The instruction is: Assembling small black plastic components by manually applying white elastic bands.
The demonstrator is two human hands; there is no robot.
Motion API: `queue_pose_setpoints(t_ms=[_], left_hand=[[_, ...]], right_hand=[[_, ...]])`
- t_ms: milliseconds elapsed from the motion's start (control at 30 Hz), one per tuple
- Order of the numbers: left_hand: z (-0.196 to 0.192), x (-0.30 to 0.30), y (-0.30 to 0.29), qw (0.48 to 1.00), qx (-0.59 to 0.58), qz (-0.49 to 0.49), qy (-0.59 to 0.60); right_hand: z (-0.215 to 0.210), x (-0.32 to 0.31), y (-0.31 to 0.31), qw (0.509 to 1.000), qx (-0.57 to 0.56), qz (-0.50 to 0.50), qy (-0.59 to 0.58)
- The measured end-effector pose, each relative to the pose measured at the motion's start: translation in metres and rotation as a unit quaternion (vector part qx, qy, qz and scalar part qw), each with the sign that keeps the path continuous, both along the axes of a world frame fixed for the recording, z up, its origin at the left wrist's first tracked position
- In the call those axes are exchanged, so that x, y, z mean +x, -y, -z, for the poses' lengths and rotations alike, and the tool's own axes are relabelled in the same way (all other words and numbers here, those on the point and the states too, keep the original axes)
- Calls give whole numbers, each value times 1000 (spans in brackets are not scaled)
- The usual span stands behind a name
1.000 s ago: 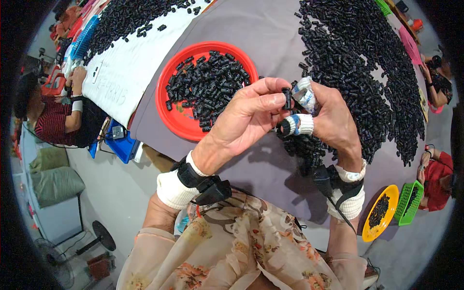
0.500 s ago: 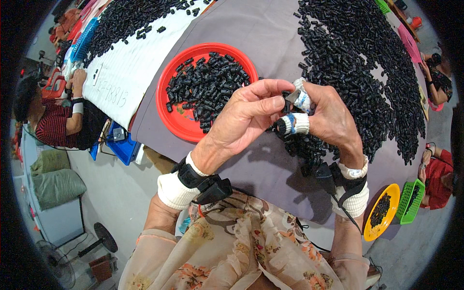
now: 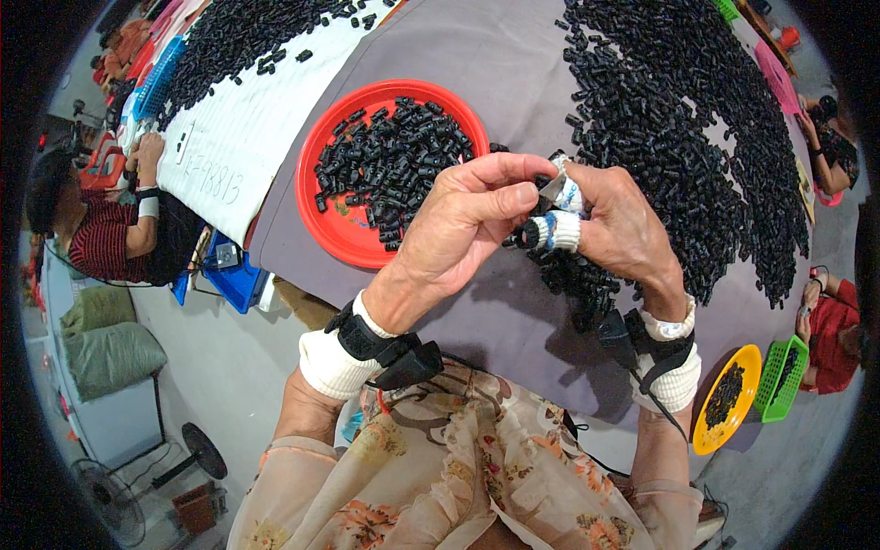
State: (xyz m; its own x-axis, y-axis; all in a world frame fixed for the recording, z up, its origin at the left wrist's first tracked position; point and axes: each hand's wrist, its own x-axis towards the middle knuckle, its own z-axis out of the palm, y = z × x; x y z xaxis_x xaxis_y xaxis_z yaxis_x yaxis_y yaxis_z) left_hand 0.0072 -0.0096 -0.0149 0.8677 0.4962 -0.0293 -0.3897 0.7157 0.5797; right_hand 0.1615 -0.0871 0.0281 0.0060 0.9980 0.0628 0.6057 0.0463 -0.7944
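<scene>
From the person's head, a single wide fisheye view looks steeply down and forward past the floral garment (image 3: 440,449), with the hands (image 3: 449,225) near and around its middle, the counter (image 3: 477,46) stretching beyond, and floor (image 3: 229,367) and neighbouring people (image 3: 115,234) toward its curved edges.

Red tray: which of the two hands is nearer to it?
Left. The left hand overlaps the lower right rim of the red tray in view; contact cannot be told. The right hand is farther right, against the black parts.
</scene>
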Motion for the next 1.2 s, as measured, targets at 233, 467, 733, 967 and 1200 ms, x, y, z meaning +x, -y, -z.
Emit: queue_pose_setpoints(t_ms=[233,467,733,967,1200], left_hand=[[-2,0,2,999,5,-15,-37],[-4,3,4,999,-37,-2,-2],[1,3,7,999,-45,4,-13],[-1,3,7,999,-34,1,-16],[3,3,7,999,-33,-7,-27]], right_hand=[[4,-3,3,999,-16,-2,-50],[0,3,6,998,13,-10,-62],[-1,4,2,999,-8,20,-41],[2,3,1,999,-25,14,-36],[7,1,0,999,-6,4,-49]])
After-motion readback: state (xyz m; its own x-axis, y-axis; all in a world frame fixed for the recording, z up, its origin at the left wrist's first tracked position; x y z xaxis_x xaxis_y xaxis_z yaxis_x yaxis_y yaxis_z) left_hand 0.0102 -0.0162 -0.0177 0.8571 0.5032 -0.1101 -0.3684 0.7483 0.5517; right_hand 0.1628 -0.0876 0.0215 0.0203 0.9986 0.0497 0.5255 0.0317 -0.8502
